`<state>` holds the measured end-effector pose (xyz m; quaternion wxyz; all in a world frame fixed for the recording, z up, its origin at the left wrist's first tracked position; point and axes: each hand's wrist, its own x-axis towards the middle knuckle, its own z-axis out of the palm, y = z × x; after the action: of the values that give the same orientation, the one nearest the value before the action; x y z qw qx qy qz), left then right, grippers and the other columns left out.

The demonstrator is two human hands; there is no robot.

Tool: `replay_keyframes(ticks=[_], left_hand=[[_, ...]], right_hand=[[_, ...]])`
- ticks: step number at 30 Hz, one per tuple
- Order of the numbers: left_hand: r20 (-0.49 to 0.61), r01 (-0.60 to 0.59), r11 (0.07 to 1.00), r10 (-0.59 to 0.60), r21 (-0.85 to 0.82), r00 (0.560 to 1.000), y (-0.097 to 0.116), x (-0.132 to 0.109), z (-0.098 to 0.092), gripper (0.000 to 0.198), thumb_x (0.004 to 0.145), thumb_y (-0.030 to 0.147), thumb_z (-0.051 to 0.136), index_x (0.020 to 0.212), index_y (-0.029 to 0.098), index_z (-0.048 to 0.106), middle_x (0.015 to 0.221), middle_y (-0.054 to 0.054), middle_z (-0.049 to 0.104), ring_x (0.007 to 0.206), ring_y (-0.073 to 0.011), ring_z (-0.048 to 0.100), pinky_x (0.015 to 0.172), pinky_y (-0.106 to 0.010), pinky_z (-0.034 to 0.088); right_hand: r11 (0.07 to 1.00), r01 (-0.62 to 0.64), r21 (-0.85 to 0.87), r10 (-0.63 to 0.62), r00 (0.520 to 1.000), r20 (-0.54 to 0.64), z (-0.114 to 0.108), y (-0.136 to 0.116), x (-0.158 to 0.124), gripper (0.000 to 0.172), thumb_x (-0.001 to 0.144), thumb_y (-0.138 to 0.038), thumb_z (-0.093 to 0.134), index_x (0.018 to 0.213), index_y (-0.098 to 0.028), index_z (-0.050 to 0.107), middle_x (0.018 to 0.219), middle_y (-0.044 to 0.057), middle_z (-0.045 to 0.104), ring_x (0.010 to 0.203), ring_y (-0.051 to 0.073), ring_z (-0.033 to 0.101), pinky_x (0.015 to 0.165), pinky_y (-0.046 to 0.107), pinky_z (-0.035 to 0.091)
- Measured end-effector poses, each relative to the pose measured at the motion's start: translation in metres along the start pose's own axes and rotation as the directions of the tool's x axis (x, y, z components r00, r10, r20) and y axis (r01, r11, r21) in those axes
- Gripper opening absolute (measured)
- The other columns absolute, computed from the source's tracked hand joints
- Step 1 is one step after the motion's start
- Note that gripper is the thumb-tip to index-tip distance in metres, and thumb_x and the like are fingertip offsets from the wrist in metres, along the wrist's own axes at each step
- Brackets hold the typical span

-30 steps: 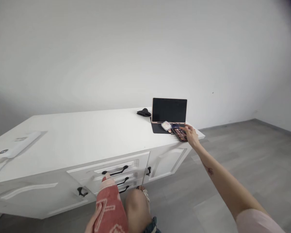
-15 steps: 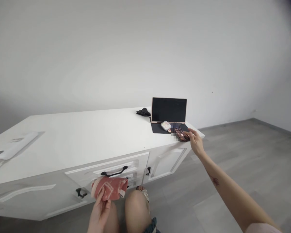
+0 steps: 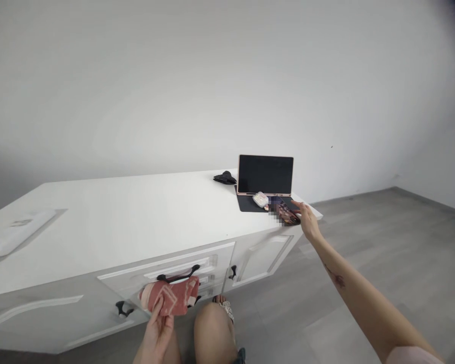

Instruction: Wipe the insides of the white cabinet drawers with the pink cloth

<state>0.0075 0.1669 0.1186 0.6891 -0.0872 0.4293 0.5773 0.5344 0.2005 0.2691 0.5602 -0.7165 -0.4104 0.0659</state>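
Note:
In the head view my left hand (image 3: 158, 323) is closed on a folded pink cloth (image 3: 174, 299) with pale lines and a white tag, held in front of the drawers. My right hand (image 3: 306, 220) is stretched out at the cabinet's right end, fingers apart, beside a dark patterned phone (image 3: 287, 214). Whether the fingertips touch the phone I cannot tell. The phone lies partly over the front of a black tablet cover (image 3: 246, 205). A tablet (image 3: 265, 174) with a dark screen stands propped on that cover. A small whitish case (image 3: 260, 199) rests left of the phone.
The white cabinet top (image 3: 129, 217) runs along the wall. Near the tablet lies a folded black item (image 3: 225, 178). At the left end is a white power strip (image 3: 20, 232) with its cable. A black drawer handle (image 3: 179, 276) juts out just above the cloth.
My right hand's fingers have spread and moved slightly away from the phone's edge, where they rested before. The left hand still holds the cloth, shifted slightly left. The view has tilted a little.

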Motion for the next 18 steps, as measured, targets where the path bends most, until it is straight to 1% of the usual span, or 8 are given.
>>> replay_keyframes(ticks=[3,5,8,10,13,15,18], left_hand=[[0.006,0.004,1.000,-0.004,-0.022,1.000,0.003,0.004,-0.003,0.057,0.095,-0.001,0.044,0.146,0.021,0.053,0.081,-0.001,0.083,0.072,-0.0111,0.078,0.074,-0.014,0.059],[0.007,0.002,1.000,-0.002,-0.028,1.000,0.004,0.005,-0.004,0.057,0.096,-0.002,0.042,0.148,0.019,0.050,0.081,-0.001,0.083,0.074,-0.0107,0.078,0.074,-0.014,0.059],[0.002,-0.004,1.000,0.004,-0.028,1.000,0.003,0.005,-0.005,0.058,0.095,-0.003,0.041,0.148,0.020,0.050,0.081,-0.001,0.083,0.074,-0.0102,0.078,0.073,-0.012,0.059],[0.002,-0.010,1.000,0.010,-0.018,1.000,0.002,0.005,-0.005,0.059,0.095,-0.003,0.042,0.148,0.021,0.050,0.080,0.000,0.083,0.073,-0.0098,0.077,0.073,-0.011,0.058],[0.031,-0.020,1.000,0.019,0.004,0.999,0.000,0.005,-0.006,0.060,0.094,-0.002,0.044,0.148,0.022,0.051,0.084,0.000,0.083,0.077,-0.0107,0.078,0.075,-0.012,0.059],[0.027,0.000,1.000,-0.001,0.015,1.000,-0.001,0.005,-0.006,0.060,0.094,-0.002,0.044,0.147,0.023,0.052,0.084,-0.001,0.083,0.076,-0.0115,0.078,0.074,-0.014,0.059],[0.018,0.023,1.000,-0.023,0.009,1.000,-0.003,0.006,-0.007,0.060,0.093,-0.003,0.044,0.146,0.023,0.053,0.083,-0.001,0.083,0.074,-0.0120,0.078,0.074,-0.015,0.060]], right_hand=[[0.997,-0.008,0.076,0.009,1.000,-0.015,-0.001,0.003,-0.002,0.076,0.090,-0.077,0.033,0.117,-0.019,0.074,0.137,0.016,0.062,0.091,0.026,0.072,0.089,0.043,0.055],[0.996,0.060,0.069,-0.057,0.997,-0.046,-0.005,0.005,-0.010,0.071,0.092,-0.074,0.034,0.106,-0.019,0.076,0.132,0.015,0.066,0.094,0.026,0.071,0.088,0.042,0.056],[0.972,0.209,-0.110,-0.220,0.971,-0.098,-0.015,0.005,-0.028,0.067,0.094,-0.071,0.033,0.091,-0.022,0.079,0.122,0.013,0.072,0.108,0.029,0.067,0.097,0.045,0.052],[0.937,0.266,-0.228,-0.295,0.950,-0.102,-0.021,0.005,-0.039,0.067,0.095,-0.069,0.030,0.089,-0.025,0.080,0.122,0.012,0.072,0.112,0.030,0.066,0.100,0.047,0.049],[0.913,0.289,-0.289,-0.321,0.944,-0.071,-0.025,0.004,-0.048,0.065,0.096,-0.066,0.030,0.091,-0.026,0.081,0.127,0.011,0.069,0.110,0.030,0.067,0.097,0.046,0.051],[0.911,0.286,-0.296,-0.313,0.949,-0.045,-0.024,0.005,-0.049,0.062,0.095,-0.066,0.034,0.090,-0.027,0.081,0.130,0.011,0.067,0.107,0.029,0.069,0.095,0.045,0.052],[0.910,0.297,-0.290,-0.321,0.946,-0.036,-0.021,0.009,-0.047,0.059,0.095,-0.064,0.035,0.091,-0.027,0.081,0.135,0.011,0.063,0.108,0.029,0.069,0.097,0.046,0.053]])
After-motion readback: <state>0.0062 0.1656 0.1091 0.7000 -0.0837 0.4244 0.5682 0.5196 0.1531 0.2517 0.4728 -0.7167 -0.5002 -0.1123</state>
